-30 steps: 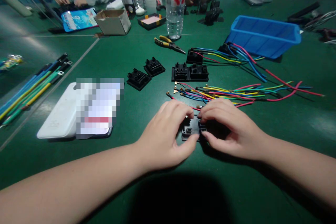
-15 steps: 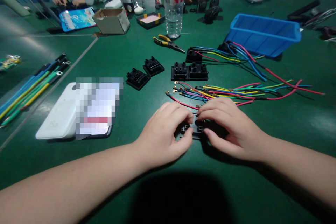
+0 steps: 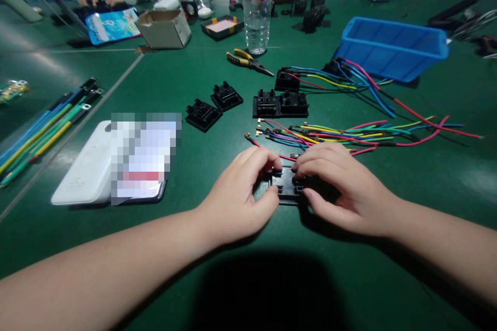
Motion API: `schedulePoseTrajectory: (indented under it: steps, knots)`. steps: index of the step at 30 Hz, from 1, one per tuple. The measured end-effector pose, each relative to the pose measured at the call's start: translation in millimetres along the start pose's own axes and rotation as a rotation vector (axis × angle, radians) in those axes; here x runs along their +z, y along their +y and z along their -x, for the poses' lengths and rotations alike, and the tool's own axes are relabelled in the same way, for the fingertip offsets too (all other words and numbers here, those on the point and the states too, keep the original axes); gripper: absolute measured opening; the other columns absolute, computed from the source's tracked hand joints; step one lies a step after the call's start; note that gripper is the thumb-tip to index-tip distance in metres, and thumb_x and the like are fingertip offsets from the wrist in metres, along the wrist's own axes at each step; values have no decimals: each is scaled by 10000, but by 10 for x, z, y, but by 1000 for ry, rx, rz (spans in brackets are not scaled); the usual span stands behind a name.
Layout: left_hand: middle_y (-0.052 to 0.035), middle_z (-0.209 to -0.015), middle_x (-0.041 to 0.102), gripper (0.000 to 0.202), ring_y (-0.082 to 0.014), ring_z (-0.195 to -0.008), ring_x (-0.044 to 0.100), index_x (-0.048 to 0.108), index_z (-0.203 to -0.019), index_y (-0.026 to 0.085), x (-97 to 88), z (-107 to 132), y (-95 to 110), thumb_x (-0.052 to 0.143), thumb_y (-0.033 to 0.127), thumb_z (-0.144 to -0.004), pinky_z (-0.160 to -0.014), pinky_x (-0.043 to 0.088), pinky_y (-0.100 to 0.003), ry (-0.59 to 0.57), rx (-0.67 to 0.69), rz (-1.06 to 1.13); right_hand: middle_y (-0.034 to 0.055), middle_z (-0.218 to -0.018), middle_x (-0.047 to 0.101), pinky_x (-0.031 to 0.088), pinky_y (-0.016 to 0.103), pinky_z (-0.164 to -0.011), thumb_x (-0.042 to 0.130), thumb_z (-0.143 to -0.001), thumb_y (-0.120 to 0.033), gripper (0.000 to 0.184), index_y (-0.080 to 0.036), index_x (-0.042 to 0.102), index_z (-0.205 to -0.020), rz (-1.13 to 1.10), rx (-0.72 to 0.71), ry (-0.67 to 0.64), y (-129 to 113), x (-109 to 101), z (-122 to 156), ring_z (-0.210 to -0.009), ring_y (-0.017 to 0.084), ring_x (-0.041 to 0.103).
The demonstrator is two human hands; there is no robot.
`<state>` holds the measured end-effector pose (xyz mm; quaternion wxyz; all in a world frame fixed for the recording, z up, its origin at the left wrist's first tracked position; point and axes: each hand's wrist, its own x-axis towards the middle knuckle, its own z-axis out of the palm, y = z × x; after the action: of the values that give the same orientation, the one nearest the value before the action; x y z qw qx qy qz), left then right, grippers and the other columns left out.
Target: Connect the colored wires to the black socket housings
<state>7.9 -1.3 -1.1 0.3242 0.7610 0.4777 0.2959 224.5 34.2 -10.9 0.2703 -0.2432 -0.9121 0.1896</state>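
Observation:
A flat black plastic housing with small raised posts lies on the green table in front of me. My left hand is curled around its left end, fingertips at the far edge and thumb at the near one. From the other side my right hand grips the right end, which its fingers partly hide. Just beyond the hands lies a loose bunch of coloured wires with brass terminals. Two more black housings stand side by side behind the wires, and another pair sits farther left.
A phone and a white device lie to the left, near thicker cables. Pliers, a water bottle, a cardboard box and a blue bin stand farther back. Two people sit across the table.
My left hand has drawn slightly left, so more of the housing's middle shows. The right hand stays nearly in place. The view has shifted a little.

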Motion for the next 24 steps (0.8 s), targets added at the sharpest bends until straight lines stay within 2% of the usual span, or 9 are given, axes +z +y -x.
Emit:
schedulePoseTrajectory:
  steps: [13, 24]
  knots:
    - [-9, -891, 525, 170, -162, -851, 508, 525, -916, 169, 5, -14, 4, 513, 91, -765, -775, 416, -288, -2, -10, -15, 71, -991, 664, 409, 412, -886, 589, -803, -152, 198, -186, 563, -996, -29, -24, -12, 0, -10, -2, -970, 226, 574]
    - [-6, -874, 535, 96, -146, -813, 513, 529, -890, 181, 11, -34, 0, 509, 100, -844, -718, 419, -265, -5, -17, -23, 67, -982, 666, 407, 413, -892, 583, -803, -153, 189, -195, 563, -986, -35, -13, -29, -15, -22, -5, -969, 224, 574]
